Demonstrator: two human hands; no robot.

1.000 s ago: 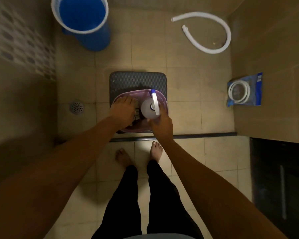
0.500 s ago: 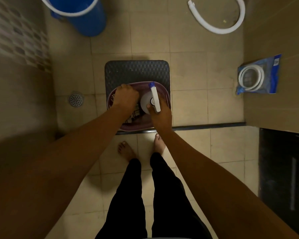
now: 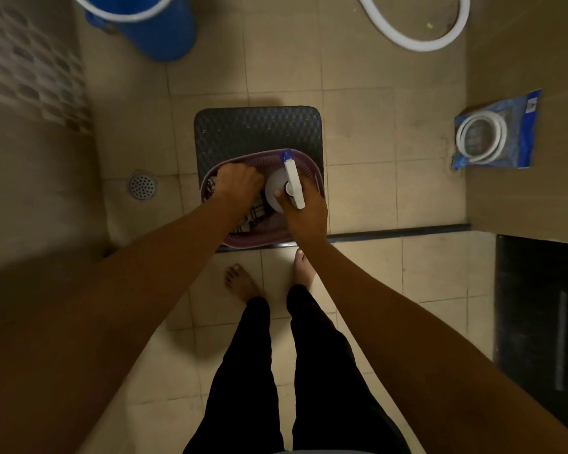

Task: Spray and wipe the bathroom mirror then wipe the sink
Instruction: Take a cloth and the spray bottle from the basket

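Note:
A purple plastic basket [image 3: 312, 168] sits on a dark stool [image 3: 259, 129] on the bathroom floor. My right hand [image 3: 305, 211] grips a white spray bottle [image 3: 276, 188] with a blue nozzle tip, standing in the basket's right half. My left hand [image 3: 238, 183] is fisted inside the basket's left half, closed on a checked dark-and-white cloth [image 3: 254, 216] that shows just below the hand. Mirror and sink are out of view.
A blue bucket [image 3: 151, 24] stands at the back left. A white hose [image 3: 417, 27] curls at the back right. A blue packet with a coiled hose [image 3: 495, 132] leans on the right wall. A floor drain [image 3: 142, 185] lies left of the stool. My bare feet stand behind a dark threshold strip [image 3: 397, 232].
The view has tilted down, so everything slides up the frame. My left hand has closed tighter on the cloth; my right hand has wrapped further around the bottle.

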